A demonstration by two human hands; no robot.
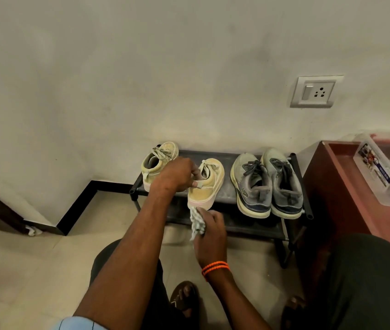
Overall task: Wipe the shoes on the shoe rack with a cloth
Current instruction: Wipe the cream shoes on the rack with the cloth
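Low against the wall, the black shoe rack (248, 158) carries a grey pair (267, 184) and two yellow shoes. Left hand (177, 175) grips the nearer yellow shoe (207, 184) by its heel collar. Right hand (209, 229), fingers curled, presses a bunched cloth (196, 222) against its sole edge.
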